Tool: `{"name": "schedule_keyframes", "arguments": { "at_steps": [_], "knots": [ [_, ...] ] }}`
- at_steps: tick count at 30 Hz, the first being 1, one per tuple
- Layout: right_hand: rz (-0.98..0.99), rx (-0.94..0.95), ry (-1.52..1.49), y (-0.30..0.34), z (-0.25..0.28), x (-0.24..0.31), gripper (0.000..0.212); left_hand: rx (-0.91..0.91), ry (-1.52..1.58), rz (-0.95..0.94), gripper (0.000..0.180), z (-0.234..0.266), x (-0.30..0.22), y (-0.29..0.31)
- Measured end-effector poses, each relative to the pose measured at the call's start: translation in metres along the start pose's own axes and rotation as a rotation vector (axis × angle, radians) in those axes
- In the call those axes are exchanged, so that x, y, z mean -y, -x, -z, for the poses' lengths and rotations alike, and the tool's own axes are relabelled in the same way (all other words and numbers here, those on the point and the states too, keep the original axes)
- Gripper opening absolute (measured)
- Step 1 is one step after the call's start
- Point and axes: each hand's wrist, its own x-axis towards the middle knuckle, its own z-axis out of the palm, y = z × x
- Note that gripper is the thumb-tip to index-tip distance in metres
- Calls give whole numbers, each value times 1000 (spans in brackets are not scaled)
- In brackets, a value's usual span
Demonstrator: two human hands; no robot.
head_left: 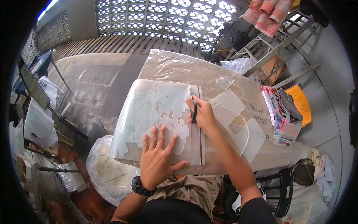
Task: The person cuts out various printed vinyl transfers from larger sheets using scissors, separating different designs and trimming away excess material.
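A large translucent plastic sheet or sleeve (197,145) with a dark stripe along its right edge lies before me. Pale blue and whitish curly cut-out shapes (173,99) show on or within it; which, I cannot tell. My left hand (158,156) rests flat on its lower part, fingers spread over the pale shapes. In my right hand (205,115) is a pair of black-handled scissors (194,109), its blades pointing away from me at the sheet's upper right part. My fingers partly cover the handles. Whether the blades are closed is unclear.
Translucent pale square pieces (229,106) and a curved white strip (247,130) lie to the right on the plastic-covered table (179,63). Folded newspapers (280,112) sit by an orange perforated chair (299,104). A metal ladder (283,46) leans at back right. A clear plastic bag (108,164) bulges at lower left.
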Motion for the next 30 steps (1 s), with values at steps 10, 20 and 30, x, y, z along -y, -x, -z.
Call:
{"name": "schedule_keyframes", "arguments": {
  "at_steps": [10,20,30],
  "knots": [
    [605,56,942,73,37,-10,54,-49,41,-12,82,-2,1,2],
    [333,-198,742,173,92,-3,39,-48,73,152,57,44,35,12],
    [-173,348,-241,286,31,-73,37,-87,125,-49,65,34,42,-16]
  ]
}}
